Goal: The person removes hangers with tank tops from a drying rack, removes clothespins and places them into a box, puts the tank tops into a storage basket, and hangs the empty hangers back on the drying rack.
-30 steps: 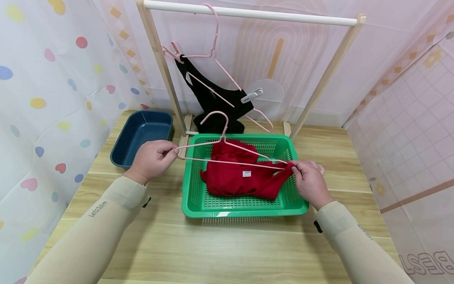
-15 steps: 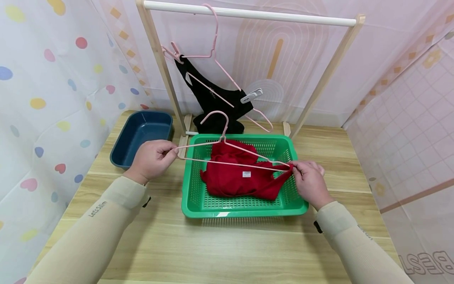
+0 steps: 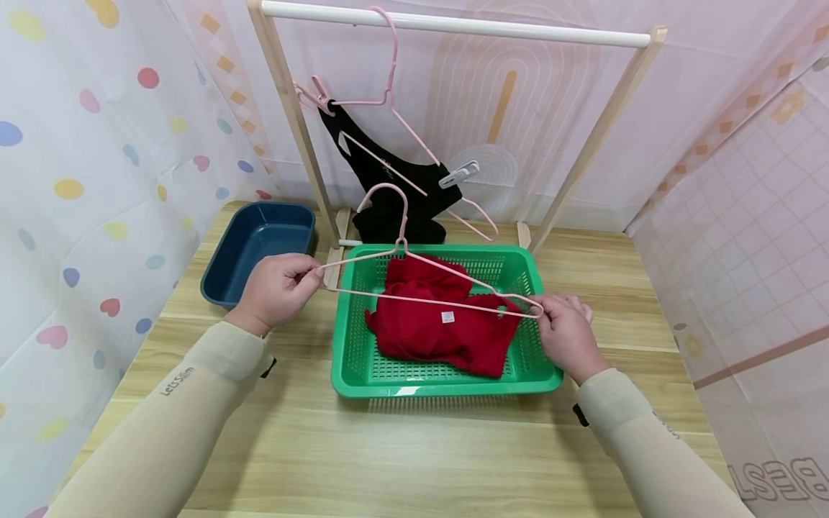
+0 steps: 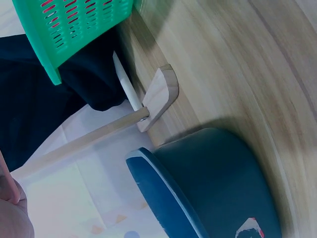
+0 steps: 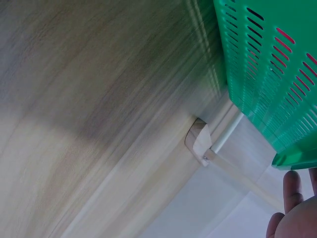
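My left hand (image 3: 275,291) pinches the left end of a pink clothes hanger (image 3: 404,219), its hook pointing up and away from me. At the other end, my right hand (image 3: 568,332) holds the hanger's right corner between thumb and fingers. The hanger spans over a green slotted basket (image 3: 447,389). Inside lies a crumpled red garment (image 3: 421,334) with a small white label (image 3: 447,316), its right part below the hanger's bar. In the left wrist view, part of the left hand (image 4: 12,213) shows at the edge; the right hand (image 5: 299,213) shows below the basket rim.
Behind the basket stands a wooden rack with a white rail (image 3: 492,29). From it hangs another pink hanger (image 3: 392,65), bearing a black garment (image 3: 376,169) fastened with a grey clothespin (image 3: 461,174). A dark blue tub (image 3: 223,248) is at the left on the wooden table (image 3: 401,460).
The red garment's strap has come away from my right hand and the hanger's end, dropping into the basket. The hanger's hook has tipped slightly up and left; my hands have hardly moved.
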Available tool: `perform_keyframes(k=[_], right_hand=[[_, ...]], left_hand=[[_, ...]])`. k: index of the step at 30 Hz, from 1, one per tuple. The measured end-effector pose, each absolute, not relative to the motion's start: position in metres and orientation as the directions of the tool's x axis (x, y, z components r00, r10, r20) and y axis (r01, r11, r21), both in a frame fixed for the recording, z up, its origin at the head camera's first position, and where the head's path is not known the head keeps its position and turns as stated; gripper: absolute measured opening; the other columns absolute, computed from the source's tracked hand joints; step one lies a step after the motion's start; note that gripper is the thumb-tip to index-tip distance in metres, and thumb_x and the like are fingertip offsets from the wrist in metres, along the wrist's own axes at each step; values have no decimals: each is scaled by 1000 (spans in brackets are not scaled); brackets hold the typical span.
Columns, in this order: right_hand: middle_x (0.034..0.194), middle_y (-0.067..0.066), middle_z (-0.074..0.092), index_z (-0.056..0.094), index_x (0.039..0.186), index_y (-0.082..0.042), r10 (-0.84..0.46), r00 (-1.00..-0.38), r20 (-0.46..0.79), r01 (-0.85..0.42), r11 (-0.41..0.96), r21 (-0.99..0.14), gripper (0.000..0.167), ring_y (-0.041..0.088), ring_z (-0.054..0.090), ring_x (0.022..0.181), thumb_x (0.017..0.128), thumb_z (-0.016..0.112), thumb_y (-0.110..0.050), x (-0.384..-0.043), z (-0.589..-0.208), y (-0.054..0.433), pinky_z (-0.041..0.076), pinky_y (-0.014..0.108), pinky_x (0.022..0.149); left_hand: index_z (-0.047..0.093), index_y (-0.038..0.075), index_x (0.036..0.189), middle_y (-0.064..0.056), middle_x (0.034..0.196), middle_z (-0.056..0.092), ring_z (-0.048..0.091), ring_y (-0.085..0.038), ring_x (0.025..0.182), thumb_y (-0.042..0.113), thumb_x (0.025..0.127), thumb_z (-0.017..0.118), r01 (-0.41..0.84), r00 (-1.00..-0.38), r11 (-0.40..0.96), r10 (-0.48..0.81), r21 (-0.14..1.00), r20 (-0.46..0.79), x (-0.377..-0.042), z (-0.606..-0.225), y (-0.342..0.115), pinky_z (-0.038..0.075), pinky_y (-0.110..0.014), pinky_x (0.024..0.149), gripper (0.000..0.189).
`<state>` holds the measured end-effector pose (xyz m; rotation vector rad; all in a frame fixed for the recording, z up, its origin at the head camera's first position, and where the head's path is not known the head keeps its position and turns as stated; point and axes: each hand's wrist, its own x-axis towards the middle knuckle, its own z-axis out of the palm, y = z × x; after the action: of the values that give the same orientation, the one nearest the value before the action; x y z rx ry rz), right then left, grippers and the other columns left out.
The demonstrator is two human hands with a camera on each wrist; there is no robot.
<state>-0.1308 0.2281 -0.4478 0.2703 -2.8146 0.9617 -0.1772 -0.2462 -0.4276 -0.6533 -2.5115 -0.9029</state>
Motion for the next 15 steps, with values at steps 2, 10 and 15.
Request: perform_keyframes(k=[2,10,15], right_hand=[[120,19,76,75,118,-1,-123,-968,220,-232,774,-588,19,39,55,119,104,63,-5,-131,-448,228,20,67,112],[146,21,63,72,127,1,-145,-967,207,-242,772,-588,26,43,49,129,104,62,-7,-130,-452,231,27,64,111],[159,24,49,69,134,0,-171,-966,192,-253,776,-578,31,49,45,139,104,62,-6,-128,-452,232,35,65,115]], left_hand=[[77,13,78,4,68,62,46,-7,61,10,95,63,550,-811,677,293,489,507,-177,-427,-245,36,-26,53,22],[76,15,77,4,69,62,45,-7,61,10,95,64,568,-799,665,305,485,518,-177,-423,-240,36,-26,54,22],[75,16,77,4,69,62,45,-8,61,11,96,64,576,-794,665,313,476,522,-179,-421,-235,36,-27,54,22]])
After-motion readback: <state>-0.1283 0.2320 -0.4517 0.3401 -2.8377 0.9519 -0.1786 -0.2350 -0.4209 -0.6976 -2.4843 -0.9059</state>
